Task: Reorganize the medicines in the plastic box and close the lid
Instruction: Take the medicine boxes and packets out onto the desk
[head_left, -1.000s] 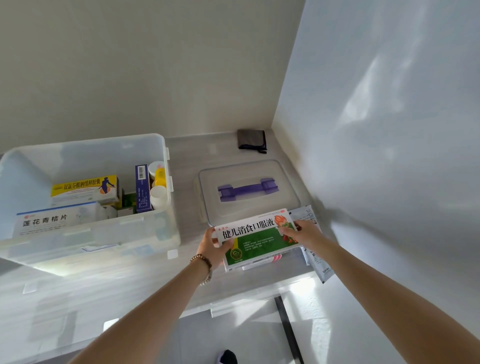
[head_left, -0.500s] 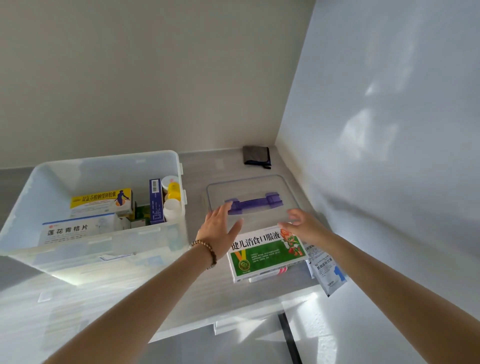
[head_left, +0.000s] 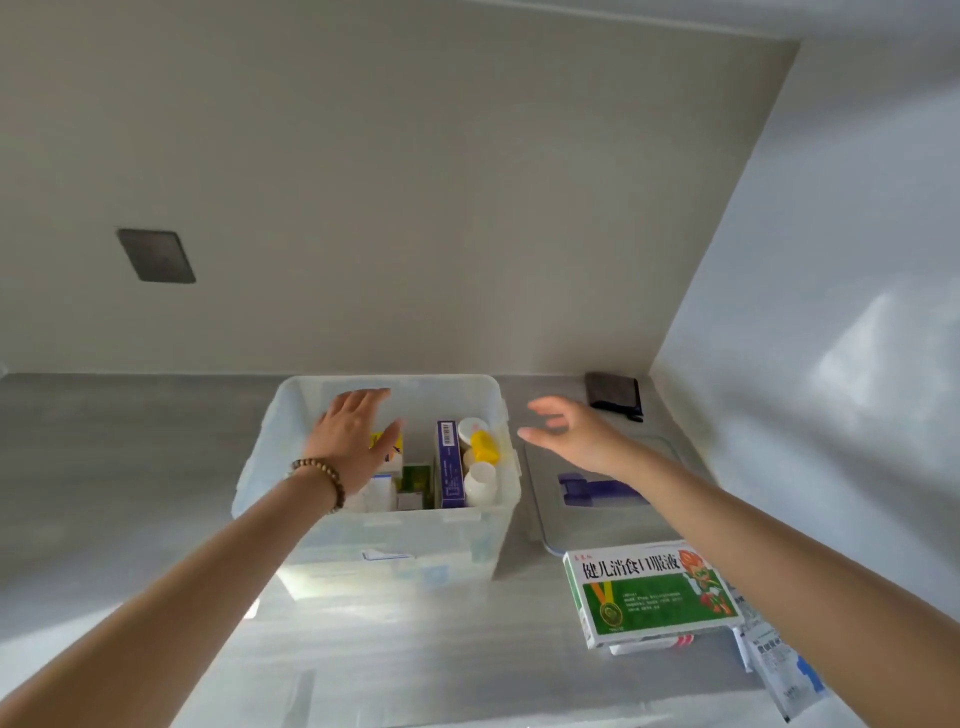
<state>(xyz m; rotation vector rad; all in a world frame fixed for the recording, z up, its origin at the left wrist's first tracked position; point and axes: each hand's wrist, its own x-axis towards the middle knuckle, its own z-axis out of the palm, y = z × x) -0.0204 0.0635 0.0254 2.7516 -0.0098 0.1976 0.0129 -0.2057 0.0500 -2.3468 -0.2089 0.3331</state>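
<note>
A clear plastic box (head_left: 415, 540) stands open on the table, holding several medicine packs, a blue carton (head_left: 449, 462), a yellow bottle (head_left: 484, 446) and white bottles (head_left: 480, 483). My left hand (head_left: 349, 441) hovers open over the box's left half, covering a yellow-topped pack. My right hand (head_left: 574, 436) is open and empty in the air just right of the box. The clear lid with a purple handle (head_left: 597, 491) lies flat to the right. A green and white medicine carton (head_left: 652, 592) rests in front of the lid.
Under and beside the green carton lie a thin pack and white-blue sachets (head_left: 784, 670) near the table's right front edge. A dark cloth (head_left: 613, 395) sits in the back right corner. Walls close off the back and right.
Both hands let go of the green carton, which now lies on the table, and moved away up to the box. The camera tilted upward.
</note>
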